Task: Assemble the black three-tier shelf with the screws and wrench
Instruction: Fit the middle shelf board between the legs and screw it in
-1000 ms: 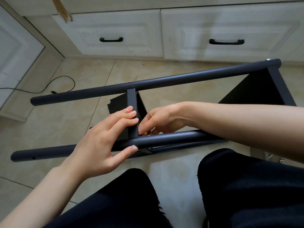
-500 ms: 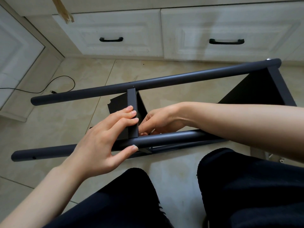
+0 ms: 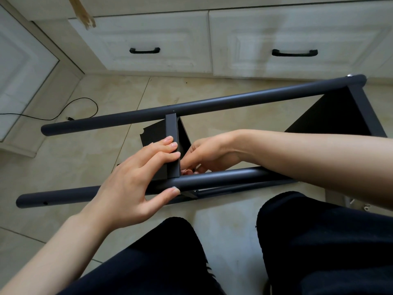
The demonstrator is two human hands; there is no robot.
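Shelf on its side on the floor: right tier (image 3: 340,116) fixed, my left hand (image 3: 131,184) grips the middle tier (image 3: 171,145) against the near pole (image 3: 223,177), my right hand (image 3: 208,154) pinches something behind it (hidden); third tier unfitted.

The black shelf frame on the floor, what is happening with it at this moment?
A person sits on the tiled floor putting together a black shelf that lies on its side. The left hand holds the middle shelf panel, fingers over its edge and thumb under the near pole. The right hand reaches between the near pole and the far pole, its fingertips at the joint of panel and near pole; what they hold is hidden. An end panel is already fitted on the right.
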